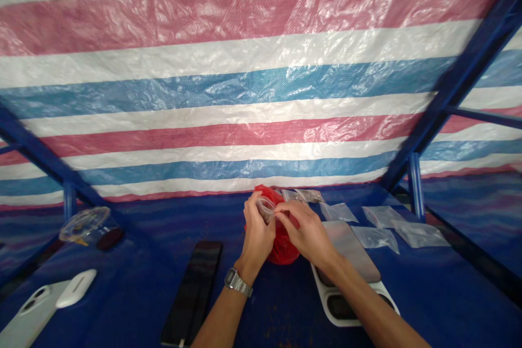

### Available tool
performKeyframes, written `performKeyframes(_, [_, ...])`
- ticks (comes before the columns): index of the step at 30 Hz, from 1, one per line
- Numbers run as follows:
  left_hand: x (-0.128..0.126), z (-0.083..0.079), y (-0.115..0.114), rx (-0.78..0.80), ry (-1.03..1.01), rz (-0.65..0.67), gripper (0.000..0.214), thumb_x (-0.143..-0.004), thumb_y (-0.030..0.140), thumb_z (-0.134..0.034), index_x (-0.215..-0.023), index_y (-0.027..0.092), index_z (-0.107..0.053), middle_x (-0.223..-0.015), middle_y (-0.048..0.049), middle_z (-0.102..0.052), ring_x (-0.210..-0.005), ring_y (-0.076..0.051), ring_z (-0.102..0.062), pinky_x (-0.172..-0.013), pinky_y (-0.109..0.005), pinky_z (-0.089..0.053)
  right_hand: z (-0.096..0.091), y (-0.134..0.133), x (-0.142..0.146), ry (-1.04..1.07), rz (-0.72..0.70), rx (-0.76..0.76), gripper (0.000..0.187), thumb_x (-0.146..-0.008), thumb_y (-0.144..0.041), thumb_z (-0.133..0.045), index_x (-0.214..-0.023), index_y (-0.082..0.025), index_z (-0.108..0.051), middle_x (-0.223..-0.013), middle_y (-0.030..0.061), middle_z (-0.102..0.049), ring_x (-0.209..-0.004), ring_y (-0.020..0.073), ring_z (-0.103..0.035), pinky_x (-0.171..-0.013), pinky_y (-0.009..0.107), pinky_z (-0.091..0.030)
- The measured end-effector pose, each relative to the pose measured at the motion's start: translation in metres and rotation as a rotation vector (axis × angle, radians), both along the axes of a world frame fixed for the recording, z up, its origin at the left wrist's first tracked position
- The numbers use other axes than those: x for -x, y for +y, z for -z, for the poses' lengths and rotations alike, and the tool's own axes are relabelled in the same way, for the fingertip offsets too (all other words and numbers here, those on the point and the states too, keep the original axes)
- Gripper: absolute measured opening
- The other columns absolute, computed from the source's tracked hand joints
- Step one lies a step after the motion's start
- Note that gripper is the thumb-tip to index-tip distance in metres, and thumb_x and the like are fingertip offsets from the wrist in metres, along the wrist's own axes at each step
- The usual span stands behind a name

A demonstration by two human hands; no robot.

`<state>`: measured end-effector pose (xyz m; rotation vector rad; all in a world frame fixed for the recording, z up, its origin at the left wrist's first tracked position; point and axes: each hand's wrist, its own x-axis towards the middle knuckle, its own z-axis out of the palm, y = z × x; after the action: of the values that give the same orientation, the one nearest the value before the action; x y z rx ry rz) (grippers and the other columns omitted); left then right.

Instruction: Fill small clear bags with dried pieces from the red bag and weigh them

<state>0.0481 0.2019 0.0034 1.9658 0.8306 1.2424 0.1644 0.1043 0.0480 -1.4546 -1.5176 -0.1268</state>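
Both my hands meet over a red plastic bag point(281, 247) near the back middle of a blue table. My left hand point(256, 234), with a metal watch point(237, 281) on the wrist, pinches a small clear plastic pouch point(266, 207) from the left. My right hand point(304, 228) pinches the same pouch from the right, fingers closed on its top edge. The red bag sits just behind and under the hands.
A white scale with a steel plate point(353, 250) lies under my right forearm. Several small clear pouches point(375, 236) lie to the right. A dark phone point(196, 288), a white case point(76, 287), another phone point(28, 312) and a clear lidded cup point(89, 225) sit left. Striped tarp point(244, 92) hangs behind.
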Motion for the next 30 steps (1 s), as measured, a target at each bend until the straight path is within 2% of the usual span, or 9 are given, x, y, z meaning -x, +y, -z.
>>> performKeyframes(3, [0.002,-0.004,0.003,0.016,0.075,0.032,0.063,-0.091,0.023,-0.066,-0.148,0.025,-0.041,-0.135,-0.0124,-0.061,-0.12,-0.027,-0.06,-0.102,-0.042,-0.049,-0.001,-0.001,-0.004,0.044,0.083,-0.032,0.014,-0.103,-0.025,-0.054,-0.103,-0.024,-0.068,-0.098,0.0053,-0.075,-0.092,0.0217,-0.071,-0.087,0.036,-0.056])
performKeyframes(7, [0.006,-0.011,0.006,-0.057,0.154,0.068,0.049,-0.093,0.023,-0.062,-0.14,0.022,-0.049,-0.134,-0.013,-0.065,-0.121,-0.028,-0.063,-0.104,-0.043,-0.048,-0.002,-0.001,-0.004,0.061,0.07,-0.03,0.015,-0.104,-0.024,-0.052,-0.102,-0.024,-0.067,-0.097,0.0047,-0.074,-0.092,0.0212,-0.07,-0.086,0.035,-0.055])
performKeyframes(10, [0.007,-0.018,0.006,-0.098,0.204,0.002,0.037,-0.09,0.022,-0.063,-0.126,0.021,-0.056,-0.119,-0.0112,-0.07,-0.111,-0.028,-0.066,-0.099,-0.043,-0.049,-0.001,0.0,-0.001,0.094,0.009,-0.008,0.017,-0.105,-0.026,-0.052,-0.112,-0.024,-0.067,-0.107,0.0055,-0.076,-0.098,0.0214,-0.072,-0.089,0.035,-0.055])
performKeyframes(12, [0.009,-0.024,0.004,-0.025,0.233,-0.085,0.024,-0.09,0.022,-0.059,-0.113,0.021,-0.056,-0.104,-0.0088,-0.072,-0.098,-0.026,-0.069,-0.088,-0.038,-0.051,0.0,0.0,0.0,0.104,0.001,0.02,0.019,-0.105,-0.025,-0.05,-0.117,-0.024,-0.065,-0.114,0.0064,-0.076,-0.105,0.0217,-0.071,-0.093,0.035,-0.054])
performKeyframes(15, [0.011,-0.034,0.001,0.103,0.346,-0.228,0.012,-0.091,0.024,-0.057,-0.101,0.023,-0.051,-0.087,-0.0059,-0.07,-0.083,-0.026,-0.07,-0.072,-0.033,-0.048,0.005,0.001,0.0,-0.011,0.05,0.184,0.019,-0.104,-0.018,-0.049,-0.11,-0.023,-0.066,-0.11,0.0068,-0.076,-0.104,0.0229,-0.07,-0.095,0.038,-0.052])
performKeyframes(17, [0.012,-0.038,-0.001,0.124,0.451,-0.254,0.014,-0.091,0.029,-0.059,-0.099,0.024,-0.049,-0.091,-0.0075,-0.07,-0.085,-0.028,-0.072,-0.07,-0.033,-0.046,0.009,0.0,0.001,-0.155,0.078,0.336,0.019,-0.101,-0.012,-0.052,-0.108,-0.021,-0.067,-0.109,0.0081,-0.075,-0.106,0.0254,-0.069,-0.097,0.041,-0.05])
performKeyframes(20, [0.011,-0.036,-0.001,0.174,0.543,-0.193,0.019,-0.092,0.037,-0.06,-0.098,0.024,-0.047,-0.103,-0.012,-0.07,-0.091,-0.03,-0.073,-0.069,-0.032,-0.045,0.013,0.0,0.005,-0.289,0.088,0.452,0.019,-0.096,-0.009,-0.058,-0.111,-0.018,-0.067,-0.112,0.0104,-0.075,-0.112,0.0287,-0.066,-0.099,0.043,-0.046])
performKeyframes(22, [0.011,-0.03,0.003,0.258,0.533,-0.124,0.019,-0.093,0.038,-0.061,-0.097,0.024,-0.048,-0.1,-0.012,-0.071,-0.09,-0.03,-0.073,-0.069,-0.032,-0.044,0.014,-0.001,0.008,-0.302,0.073,0.475,0.018,-0.095,-0.01,-0.06,-0.11,-0.018,-0.066,-0.111,0.0105,-0.075,-0.112,0.0288,-0.065,-0.1,0.044,-0.044])
performKeyframes(30, [0.009,-0.007,0.024,0.463,0.142,0.098,0.017,-0.078,0.02,-0.072,-0.083,0.02,-0.055,-0.076,0.0007,-0.064,-0.07,-0.017,-0.059,-0.065,-0.027,-0.042,0.013,-0.004,0.01,-0.217,-0.009,0.528,0.017,-0.096,-0.012,-0.056,-0.113,-0.017,-0.061,-0.115,0.0125,-0.071,-0.115,0.03,-0.062,-0.103,0.046,-0.039])
